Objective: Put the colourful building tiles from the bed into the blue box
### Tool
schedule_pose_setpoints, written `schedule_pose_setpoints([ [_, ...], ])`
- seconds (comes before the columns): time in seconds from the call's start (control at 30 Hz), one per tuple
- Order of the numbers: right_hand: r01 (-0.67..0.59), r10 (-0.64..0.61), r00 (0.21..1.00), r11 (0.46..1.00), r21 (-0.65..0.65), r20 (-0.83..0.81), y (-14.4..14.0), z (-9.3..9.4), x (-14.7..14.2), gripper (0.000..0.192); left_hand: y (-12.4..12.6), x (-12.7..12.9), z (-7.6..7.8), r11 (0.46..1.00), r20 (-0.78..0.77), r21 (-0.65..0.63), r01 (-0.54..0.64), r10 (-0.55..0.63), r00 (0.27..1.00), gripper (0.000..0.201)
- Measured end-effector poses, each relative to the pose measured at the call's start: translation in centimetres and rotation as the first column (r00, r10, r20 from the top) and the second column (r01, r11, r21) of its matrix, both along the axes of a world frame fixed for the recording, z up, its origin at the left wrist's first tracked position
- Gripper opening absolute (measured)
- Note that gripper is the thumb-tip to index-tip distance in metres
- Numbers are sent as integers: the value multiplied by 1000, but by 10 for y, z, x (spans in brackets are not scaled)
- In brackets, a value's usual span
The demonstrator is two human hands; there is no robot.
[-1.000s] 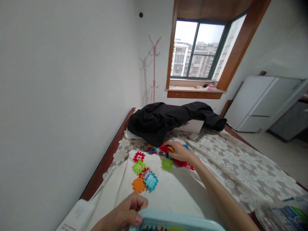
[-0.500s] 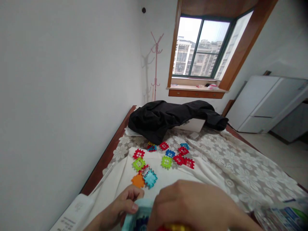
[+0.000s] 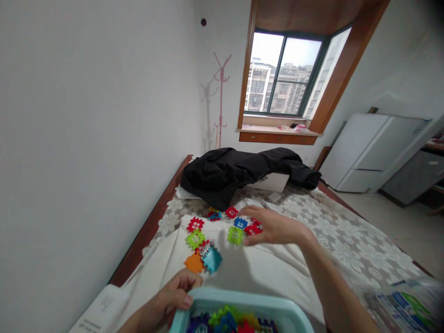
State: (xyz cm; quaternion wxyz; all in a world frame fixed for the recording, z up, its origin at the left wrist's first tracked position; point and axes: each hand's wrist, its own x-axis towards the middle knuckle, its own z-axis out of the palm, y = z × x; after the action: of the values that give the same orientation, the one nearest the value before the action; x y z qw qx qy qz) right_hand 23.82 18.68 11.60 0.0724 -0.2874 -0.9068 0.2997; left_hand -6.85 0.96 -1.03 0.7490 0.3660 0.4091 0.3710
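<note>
My left hand (image 3: 176,296) grips the left rim of a light blue plastic bin (image 3: 253,298) at the bottom of the head view. Inside it lie several interlocking building blocks (image 3: 225,321) in purple, green, blue, red and yellow. My right hand (image 3: 268,226) reaches over the white cloth with fingers spread, above red blocks (image 3: 254,229) that it partly hides. Close to its fingertips are a green block (image 3: 236,235) and a blue block (image 3: 240,223). Farther left lie a red block (image 3: 195,225), another green block (image 3: 195,239), an orange block (image 3: 194,262) and a light blue block (image 3: 212,260).
A black garment (image 3: 222,173) lies across the far end of the bed, over a white box (image 3: 270,181). At the left front is a white package (image 3: 100,310); at the right front, a clear plastic bag (image 3: 405,305). A wall (image 3: 86,115) borders the left side.
My right hand has moved from over the bin, forward to the blocks on the cloth, and its fingers have spread. More of the bin shows. My left hand stays on its rim.
</note>
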Motion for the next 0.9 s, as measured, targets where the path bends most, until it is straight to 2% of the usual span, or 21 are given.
schedule_pose_setpoints([
  [0.03, 152, -151, 981, 988, 2, 120, 17, -16, 2, 96, 0, -1, -2, 1000, -3, 1, 0, 0, 1000, 44],
  [0.07, 290, -284, 925, 957, 12, 252, 31, -33, 3, 111, 0, -1, -3, 1000, -4, 4, -9, 9, 1000, 44],
  [0.1, 373, -354, 861, 928, 20, 366, 44, -50, 3, 122, 0, -2, -4, 1000, -3, 7, -18, 18, 1000, 44],
  [0.17, 435, -391, 776, 900, 30, 495, 61, -80, 3, 128, 0, -2, -5, 1000, -1, 5, -27, 27, 1000, 43],
  [0.27, 411, -395, 786, 909, 76, 475, 74, -104, 5, 114, 1, 0, -2, 999, -8, -3, -47, 47, 999, 43],
  [0.4, 382, -398, 823, 916, 124, 405, 82, -107, 11, 96, 1, 4, 5, 999, 4, -6, -51, 51, 999, 42],
  [0.6, 422, -444, 819, 895, 144, 364, 92, -112, 19, 78, 0, 5, 12, 998, -33, -12, -58, 57, 998, 45],
  [0.9, 484, -505, 817, 863, 146, 279, 97, -117, 23, 73, 1, 4, 6, 999, -8, -20, -40, 39, 999, 46],
])
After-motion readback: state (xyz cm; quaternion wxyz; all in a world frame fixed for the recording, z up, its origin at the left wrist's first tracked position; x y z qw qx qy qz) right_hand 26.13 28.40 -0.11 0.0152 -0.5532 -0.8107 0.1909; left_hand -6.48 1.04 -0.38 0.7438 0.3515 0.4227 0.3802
